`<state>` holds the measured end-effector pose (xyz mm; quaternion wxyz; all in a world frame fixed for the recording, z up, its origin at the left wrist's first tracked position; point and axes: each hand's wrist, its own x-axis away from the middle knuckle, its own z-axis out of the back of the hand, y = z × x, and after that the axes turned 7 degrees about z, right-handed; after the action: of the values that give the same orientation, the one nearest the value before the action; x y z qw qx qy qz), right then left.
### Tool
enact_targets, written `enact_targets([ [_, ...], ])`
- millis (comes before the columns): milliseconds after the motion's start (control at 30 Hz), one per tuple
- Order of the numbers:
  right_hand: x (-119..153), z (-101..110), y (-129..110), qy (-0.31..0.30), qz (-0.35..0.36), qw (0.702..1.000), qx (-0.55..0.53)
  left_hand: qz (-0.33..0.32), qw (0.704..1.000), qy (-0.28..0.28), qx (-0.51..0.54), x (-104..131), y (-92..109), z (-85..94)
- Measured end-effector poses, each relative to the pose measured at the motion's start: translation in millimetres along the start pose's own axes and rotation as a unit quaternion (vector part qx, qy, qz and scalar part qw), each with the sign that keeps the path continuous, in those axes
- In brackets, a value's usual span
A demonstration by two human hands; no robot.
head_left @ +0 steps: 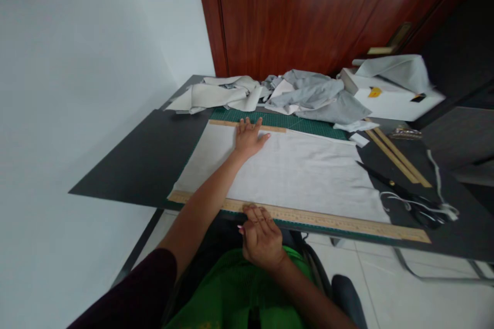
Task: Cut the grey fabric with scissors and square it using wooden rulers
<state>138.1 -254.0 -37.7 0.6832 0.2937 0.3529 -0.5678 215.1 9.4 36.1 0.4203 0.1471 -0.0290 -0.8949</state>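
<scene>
A piece of white fabric (293,169) lies spread over a green cutting mat (316,126) on the dark table. My left hand (249,139) rests palm down at the fabric's far edge, fingers spread, over a short wooden ruler (224,123). Along the near edge runs a long wooden ruler (328,217) that overlaps the fabric. My right hand (262,236) is at this long ruler, its fingers close together on top and the thumb at the table's front edge. Whether the thumb reaches under the ruler is hidden.
Black scissors (409,195) lie at the right beside a white cord (436,175) and two wooden strips (397,157). Crumpled grey cloth (316,93) and off-white cloth (219,93) line the back. A white box (397,100) stands back right, near a wooden door (285,15).
</scene>
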Motion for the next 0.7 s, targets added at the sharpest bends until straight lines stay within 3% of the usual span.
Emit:
enact_targets([
  [167, -0.9, 3.1, 1.4, -0.008, 0.007, 1.000, 0.011, -0.030, 0.999, -0.014, 0.003, -0.5, -6.4, -0.9],
  [700, 0.6, 5.2, -1.7, -0.006, 0.005, 1.000, 0.018, -0.038, 0.999, -0.003, 0.036, 6.8, -7.6, 3.5],
])
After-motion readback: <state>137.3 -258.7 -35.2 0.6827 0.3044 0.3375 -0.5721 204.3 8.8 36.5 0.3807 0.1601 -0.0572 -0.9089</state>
